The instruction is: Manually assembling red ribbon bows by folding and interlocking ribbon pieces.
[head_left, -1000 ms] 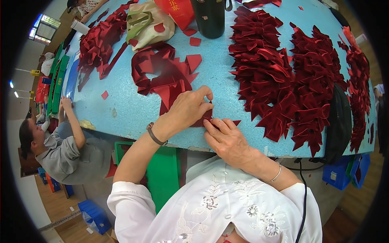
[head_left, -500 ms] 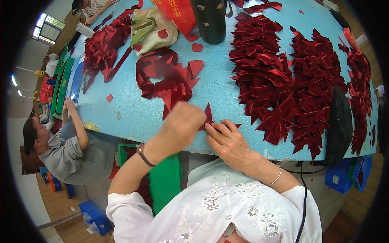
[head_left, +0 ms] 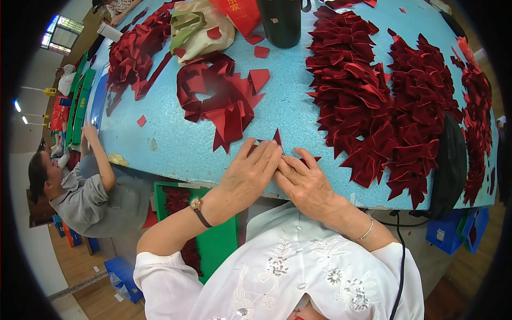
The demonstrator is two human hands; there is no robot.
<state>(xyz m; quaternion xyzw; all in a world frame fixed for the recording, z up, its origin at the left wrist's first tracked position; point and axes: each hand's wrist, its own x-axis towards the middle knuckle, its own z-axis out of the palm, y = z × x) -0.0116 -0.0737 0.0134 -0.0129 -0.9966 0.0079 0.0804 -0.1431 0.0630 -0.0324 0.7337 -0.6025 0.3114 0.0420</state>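
Observation:
Near the front edge of the table, a small dark red velvet bow [head_left: 277, 136] lies under my fingers, with one pointed tip sticking up and another showing at the right. My left hand [head_left: 249, 169] presses on it from the left, fingers held together and partly covering it. From the right, my right hand [head_left: 306, 184] pinches the same piece, thumb and fingertips against it. Most of the bow is hidden by both hands. Just beyond them lies a loose heap of dark red velvet ribbon pieces [head_left: 229, 112].
Rows of red bows [head_left: 346, 85] cover the table's right side, beside a black bag [head_left: 448, 165]. At the back stand a dark tumbler [head_left: 280, 24] and a cream cloth bag [head_left: 200, 32]. A green crate [head_left: 218, 245] sits below the edge; a co-worker in grey [head_left: 101, 197] sits left.
My left hand has come down from above and flattened onto the bow beside my right hand. My right hand stays nearly in place. The view has shifted slightly.

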